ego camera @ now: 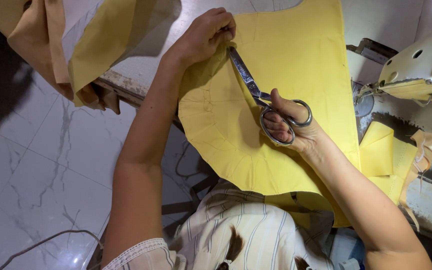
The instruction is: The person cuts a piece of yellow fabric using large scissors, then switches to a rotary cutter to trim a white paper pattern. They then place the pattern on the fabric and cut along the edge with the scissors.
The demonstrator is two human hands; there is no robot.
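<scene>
A large piece of yellow fabric (296, 55) lies over the table edge and my lap. My left hand (203, 35) pinches a fold of this fabric near its upper left edge. My right hand (291, 127) has its fingers through the handles of steel scissors (256, 90). The scissor blades point up and left, their tip right beside the fingers of my left hand, at the fabric's edge. The blades look nearly closed.
A cream sewing machine (416, 65) stands at the right with folded yellow pieces (383, 150) beside it. More yellow and tan cloth (96, 45) hangs off the table's left end. A white marble floor (36, 165) with a cable lies below left.
</scene>
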